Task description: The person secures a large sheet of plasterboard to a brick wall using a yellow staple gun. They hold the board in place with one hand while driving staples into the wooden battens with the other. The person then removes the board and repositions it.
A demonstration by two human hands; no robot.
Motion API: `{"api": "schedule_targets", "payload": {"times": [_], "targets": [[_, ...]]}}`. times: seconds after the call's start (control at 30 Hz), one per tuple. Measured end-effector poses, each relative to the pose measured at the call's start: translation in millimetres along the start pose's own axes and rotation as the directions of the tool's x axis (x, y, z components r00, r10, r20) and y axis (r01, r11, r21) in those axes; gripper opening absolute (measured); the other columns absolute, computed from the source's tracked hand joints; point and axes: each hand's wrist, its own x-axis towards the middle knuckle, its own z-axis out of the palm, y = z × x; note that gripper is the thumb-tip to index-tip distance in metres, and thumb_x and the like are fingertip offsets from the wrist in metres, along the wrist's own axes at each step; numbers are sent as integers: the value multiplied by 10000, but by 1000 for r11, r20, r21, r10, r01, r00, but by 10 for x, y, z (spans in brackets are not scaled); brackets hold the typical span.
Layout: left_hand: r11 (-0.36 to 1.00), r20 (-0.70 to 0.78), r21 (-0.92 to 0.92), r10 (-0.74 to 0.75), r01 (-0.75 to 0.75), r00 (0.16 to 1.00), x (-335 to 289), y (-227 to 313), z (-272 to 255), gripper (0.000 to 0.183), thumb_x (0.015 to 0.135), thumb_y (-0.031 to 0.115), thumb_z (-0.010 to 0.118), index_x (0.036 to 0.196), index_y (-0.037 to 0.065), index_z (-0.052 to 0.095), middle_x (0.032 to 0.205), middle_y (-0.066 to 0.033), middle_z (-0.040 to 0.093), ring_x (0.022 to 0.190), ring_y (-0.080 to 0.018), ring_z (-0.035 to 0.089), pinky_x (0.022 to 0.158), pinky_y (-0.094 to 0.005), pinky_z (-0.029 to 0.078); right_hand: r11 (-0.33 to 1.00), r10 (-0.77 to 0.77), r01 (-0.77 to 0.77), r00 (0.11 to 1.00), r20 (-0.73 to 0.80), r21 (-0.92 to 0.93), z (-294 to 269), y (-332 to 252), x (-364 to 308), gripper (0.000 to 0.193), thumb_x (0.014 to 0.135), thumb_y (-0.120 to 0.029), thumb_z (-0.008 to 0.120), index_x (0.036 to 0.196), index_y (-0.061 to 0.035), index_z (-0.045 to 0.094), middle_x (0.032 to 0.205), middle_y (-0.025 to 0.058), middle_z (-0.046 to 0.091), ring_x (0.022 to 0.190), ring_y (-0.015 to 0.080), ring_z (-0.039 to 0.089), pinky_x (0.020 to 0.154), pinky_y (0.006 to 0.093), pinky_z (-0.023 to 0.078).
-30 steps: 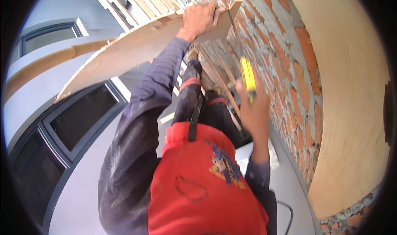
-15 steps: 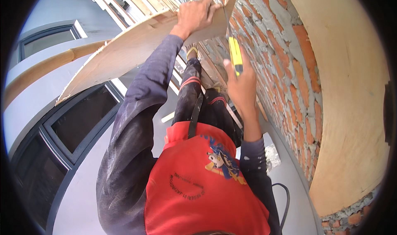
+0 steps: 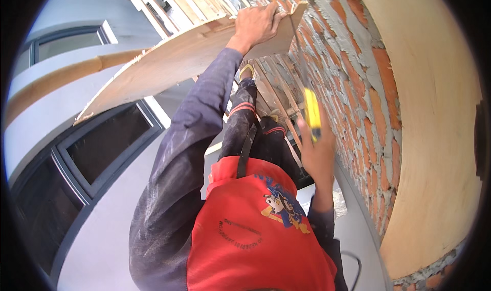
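Observation:
My left hand [image 3: 255, 27] is closed over the upper edge of a plywood sheet [image 3: 169, 68], near the sheet's right end. In my right hand [image 3: 318, 147] is a narrow handsaw [image 3: 312, 109] with a yellow and black handle, slightly smeared by motion. Its thin blade points up and a little left, with the tip end against the sheet just right of my left hand. The blade's teeth are too blurred to make out. A short strip of the sheet extends right of the blade.
A bare brick wall [image 3: 353, 101] rises close on the right, with a large pale plywood panel [image 3: 429, 137] beside it. Wooden slats [image 3: 179, 4] lie beyond the sheet. On the left are a bamboo pole [image 3: 66, 78] and dark-framed windows [image 3: 107, 147]. A black cable [image 3: 358, 263] hangs at lower right.
My right hand has drawn the saw down and to the right, toward me. My left hand keeps its hold on the sheet, and the whole view has shifted slightly.

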Motion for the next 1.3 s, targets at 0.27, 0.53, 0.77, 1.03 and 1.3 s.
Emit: {"api": "schedule_targets", "payload": {"times": [0.27,0.53,0.77,1.03,1.3], "targets": [[996,35,-81,-35,38,999,189,-96,-85,312,896,338,492,813,49,577,578,-178,587,536,-361,593,490,-456,452,982,112,-104,993,41,-159,-61,-115,-4,564,903,-299,539,1346,8,375,1205,256,541,1053,418,555,891,435,430],[1000,6,-11,4,-4,1000,24,2,60,406,897,446,485,750,74,557,531,-139,583,454,-319,587,399,-420,437,987,158,-157,987,21,-40,149,18,298,552,902,-257,538,1361,-10,356,1119,287,565,1004,415,570,823,441,452],[999,16,-35,16,-16,1000,40,-61,-20,372,904,429,489,780,85,556,543,-138,581,480,-323,588,399,-429,409,1000,28,-28,1000,9,-10,-116,-16,-100,512,891,-223,560,1313,25,407,1152,294,548,1046,459,532,864,435,440],[999,38,-30,-43,44,998,-23,77,47,367,913,437,465,821,98,568,565,-101,601,490,-269,599,433,-385,437,996,32,-35,998,-46,-77,185,48,285,534,872,-243,585,1297,39,428,1151,285,560,1081,410,546,892,410,430],[994,125,-59,-84,92,989,-105,-14,-179,342,913,395,470,852,70,553,625,-130,615,572,-321,612,515,-435,452,964,233,-218,969,83,-155,-450,-193,-680,584,886,-302,588,1316,54,413,1169,249,569,1089,308,565,911,375,422]]}}
